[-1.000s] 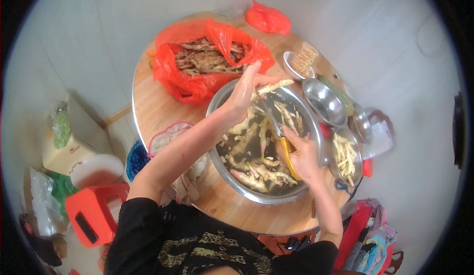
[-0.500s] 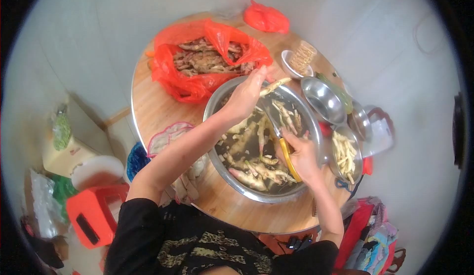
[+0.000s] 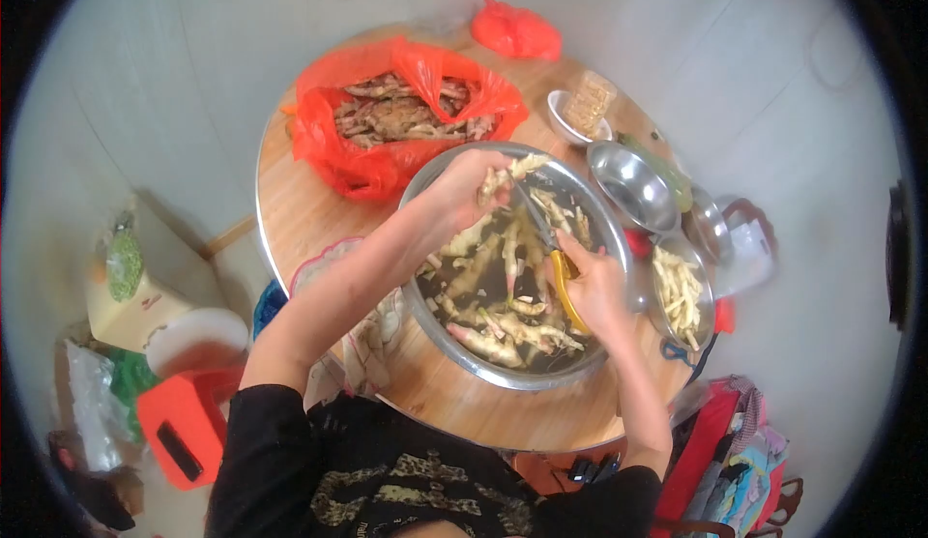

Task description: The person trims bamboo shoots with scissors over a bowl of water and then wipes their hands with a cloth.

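Over the far rim of a metal basin [image 3: 454,352], my left hand [image 3: 471,185] is closed on a pale, knobbly root piece [image 3: 512,173]. My right hand [image 3: 592,289] grips the yellow handles of scissors [image 3: 563,291], whose blades point up and left to the held root. Dark water in the basin holds several pale roots [image 3: 488,343] and small cut bits. Beyond the basin, a red plastic bag [image 3: 362,166] lies open around brown, unpeeled-looking roots [image 3: 396,117]. To the right, a metal bowl holds pale, slender root pieces [image 3: 680,291].
Two more metal bowls [image 3: 633,185] and a white bowl [image 3: 570,127] with a jar-like item stand at the right. A knotted red bag [image 3: 515,30] lies at the far edge. Left of the basin is a cloth [image 3: 372,349]; a red stool [image 3: 184,427] stands lower left.
My left hand has come down and nearer, and its fingers now curl round the root, which sits closer to the scissor blades. My right hand keeps its hold on the scissors.
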{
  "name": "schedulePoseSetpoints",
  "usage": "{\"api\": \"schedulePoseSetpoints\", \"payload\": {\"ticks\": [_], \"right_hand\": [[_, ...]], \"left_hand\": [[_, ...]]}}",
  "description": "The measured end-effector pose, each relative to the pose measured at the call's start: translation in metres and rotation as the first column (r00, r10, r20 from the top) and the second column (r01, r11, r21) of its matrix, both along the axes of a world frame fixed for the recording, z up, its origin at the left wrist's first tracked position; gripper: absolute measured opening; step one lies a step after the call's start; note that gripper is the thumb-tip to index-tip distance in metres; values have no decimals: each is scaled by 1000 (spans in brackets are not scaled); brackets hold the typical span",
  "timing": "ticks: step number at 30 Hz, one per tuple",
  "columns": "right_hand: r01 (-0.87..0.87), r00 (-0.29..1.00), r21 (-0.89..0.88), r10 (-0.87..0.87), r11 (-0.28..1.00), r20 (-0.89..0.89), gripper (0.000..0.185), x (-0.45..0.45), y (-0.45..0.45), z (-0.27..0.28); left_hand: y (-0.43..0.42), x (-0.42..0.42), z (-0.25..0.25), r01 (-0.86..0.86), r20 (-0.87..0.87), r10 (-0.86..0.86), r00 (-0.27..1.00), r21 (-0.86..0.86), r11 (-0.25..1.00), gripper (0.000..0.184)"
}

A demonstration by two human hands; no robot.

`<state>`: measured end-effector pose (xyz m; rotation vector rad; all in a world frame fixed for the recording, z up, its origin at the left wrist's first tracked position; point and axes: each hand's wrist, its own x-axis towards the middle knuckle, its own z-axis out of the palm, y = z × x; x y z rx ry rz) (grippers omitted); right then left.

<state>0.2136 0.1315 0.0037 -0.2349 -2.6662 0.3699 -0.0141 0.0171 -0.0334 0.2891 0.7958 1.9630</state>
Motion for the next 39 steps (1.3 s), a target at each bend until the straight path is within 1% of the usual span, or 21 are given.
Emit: {"api": "schedulePoseSetpoints", "payload": {"ticks": [1, 2, 4, 5, 7, 12, 14, 15, 17, 18, 20, 21, 22, 23, 24, 26, 28, 29, 31, 35, 39], "right_hand": [[-11, 999, 110, 6, 994, 47, 46, 1, 5, 0], [-30, 995, 218, 9, 976, 96, 48, 4, 10, 0], [-20, 979, 278, -38, 960, 202, 50, 12, 15, -1], [-18, 951, 346, -91, 938, 297, 51, 16, 16, 0], [-54, 937, 359, -77, 932, 342, 50, 24, 10, 12], [-164, 869, 329, -22, 930, 495, 48, 35, 6, 37], [-171, 850, 320, -25, 932, 526, 48, 42, 8, 42], [-145, 850, 297, -34, 944, 525, 48, 46, 11, 44], [-108, 855, 270, -49, 957, 517, 48, 54, 15, 47], [-56, 861, 227, -68, 972, 505, 48, 57, 16, 48], [1, 867, 183, -92, 983, 490, 48, 62, 20, 43], [18, 921, 155, -76, 988, 382, 50, 63, 25, 34], [28, 961, 126, -61, 992, 269, 52, 62, 26, 29], [28, 961, 126, -62, 992, 269, 52, 62, 25, 28], [66, 980, 49, -75, 997, 187, 52, 59, 20, 28], [90, 991, -28, -87, 996, 103, 52, 54, 14, 25], [-20, 993, -79, 10, 997, -115, 51, 48, 12, 16], [-24, 993, -77, 15, 997, -116, 51, 45, 9, 17], [-86, 995, -229, 70, 970, -76, 51, 41, 3, 18], [-149, 986, -154, 135, 977, -97, 52, 32, 4, 11], [-133, 990, -74, 129, 988, -50, 54, 28, 3, -6]], "left_hand": [[4, -2, -5, 31, -96, -46, 994, -160, 987, 26], [8, -3, -9, 32, -90, -48, 995, -166, 986, 26], [12, 3, -11, -37, -352, -145, 925, -462, 886, 30], [15, 8, -14, -39, -342, -141, 929, -469, 882, 30], [14, 26, -10, -345, -613, -311, 727, -717, 605, 27], [18, 27, -18, -200, -590, -558, 584, -770, 605, 31], [15, 20, -11, -213, -715, -609, 344, -691, 691, 30], [14, 18, -13, -213, -716, -615, 330, -692, 690, 30], [11, 17, -17, -119, -747, -253, 615, -405, 907, 32], [9, 18, -11, -113, -752, -260, 606, -404, 908, 32], [5, 22, 0, -36, -661, -181, 728, -301, 953, 32], [3, 26, 6, -33, -663, -184, 726, -301, 953, 32], [-1, 29, 14, 34, -569, -190, 800, -272, 962, 32], [-3, 30, 17, 97, -465, -200, 862, -235, 967, 33], [-4, 28, 17, 97, -465, -200, 862, -235, 967, 33], [-6, 21, 15, 222, -291, -233, 928, -70, 973, 36], [-7, 14, 12, 263, -257, -257, 932, -11, 965, 37], [-7, 11, 11, 308, -225, -291, 930, 48, 950, 38], [-9, 16, 17, 267, -198, -256, 946, 31, 963, 39], [-12, 27, 27, 163, -144, -160, 977, 9, 987, 41], [-9, 20, 21, 180, -119, -173, 978, 44, 983, 44]]}}
